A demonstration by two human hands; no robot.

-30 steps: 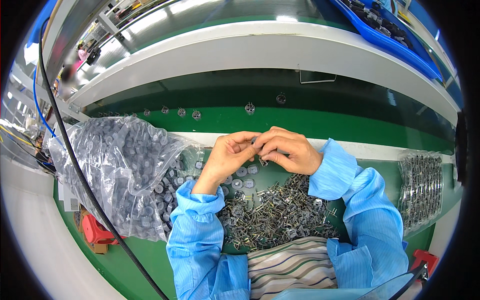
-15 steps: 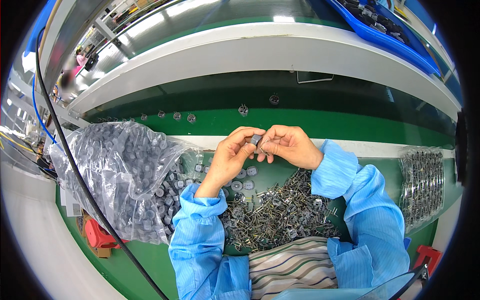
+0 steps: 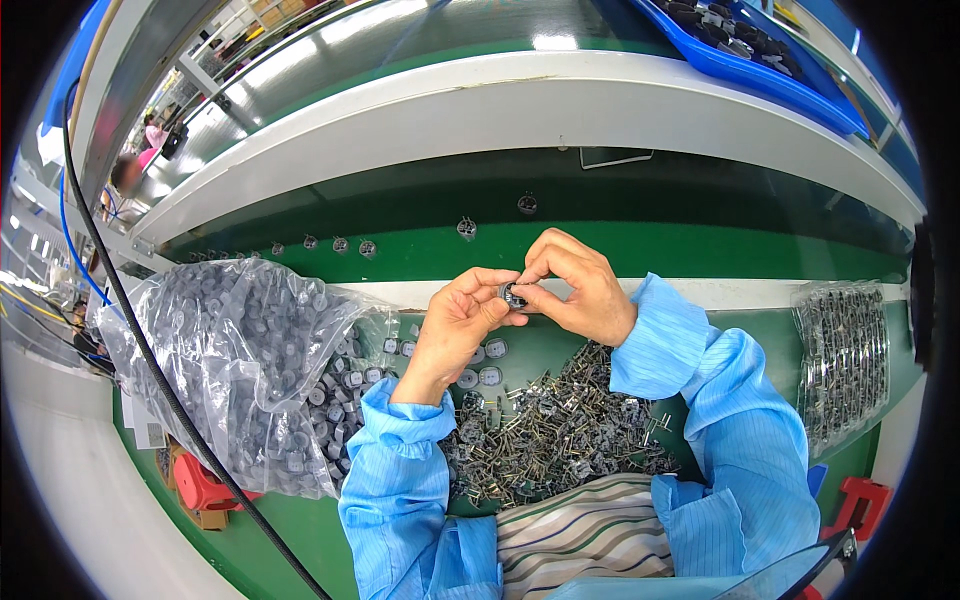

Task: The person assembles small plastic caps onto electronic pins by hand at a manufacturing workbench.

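In front of my chest, my left hand (image 3: 462,312) is closed around the side of a small round grey plastic housing (image 3: 514,297). A dark insert shows at its face. My right hand (image 3: 583,292) pinches at the same piece from the other side, thumb and forefinger against its face. The fingertips cover part of it, so how deep the insert sits is hidden. Below my hands lies a heap of dark inserts with metal prongs (image 3: 560,430). Several loose grey housings (image 3: 489,376) rest between the heap and a clear plastic bag (image 3: 245,370) filled with more of them.
Pronged round pieces (image 3: 467,229) stand in a spaced row on the green surface beyond the white edge. A clear pack of pronged parts (image 3: 843,365) lies at the right. A blue tray (image 3: 790,92) sits on the upper shelf. A black cable (image 3: 165,370) crosses at the left.
My right hand has turned over the piece and come closer against it. The housing has tilted, so its face now shows. The view has shifted slightly.
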